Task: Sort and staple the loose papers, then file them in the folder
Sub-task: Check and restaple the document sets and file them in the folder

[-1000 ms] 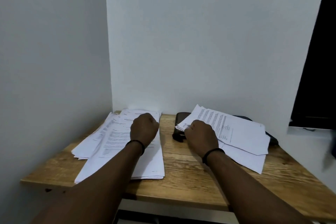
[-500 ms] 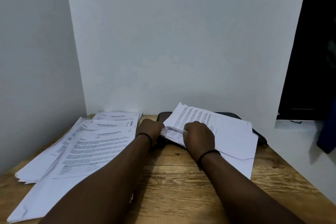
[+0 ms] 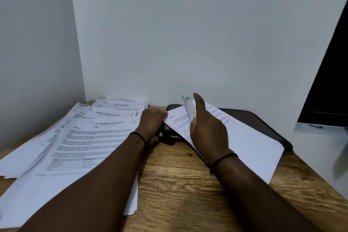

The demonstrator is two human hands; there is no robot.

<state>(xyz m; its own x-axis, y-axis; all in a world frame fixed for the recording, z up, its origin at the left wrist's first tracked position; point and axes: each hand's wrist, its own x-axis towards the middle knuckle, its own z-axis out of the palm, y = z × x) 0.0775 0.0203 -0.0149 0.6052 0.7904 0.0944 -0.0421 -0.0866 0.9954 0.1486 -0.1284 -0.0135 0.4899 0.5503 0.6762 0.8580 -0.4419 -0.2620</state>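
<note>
Single head-worn wide-angle view, looks forward and down from above near edge of wooden table (image 3: 178,184). Faces white wall (image 3: 188,34) at corner; wall fills upper half. Close range: both forearms enter from bottom edge, left hand (image 3: 152,124) and right hand (image 3: 207,130) near centre. No second view

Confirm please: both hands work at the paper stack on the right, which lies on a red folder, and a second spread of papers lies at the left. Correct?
Not quite: the folder under the right paper stack is dark, almost black, not red, as the head view shows. The left hand and right hand do work there, and the other papers lie left.
</note>
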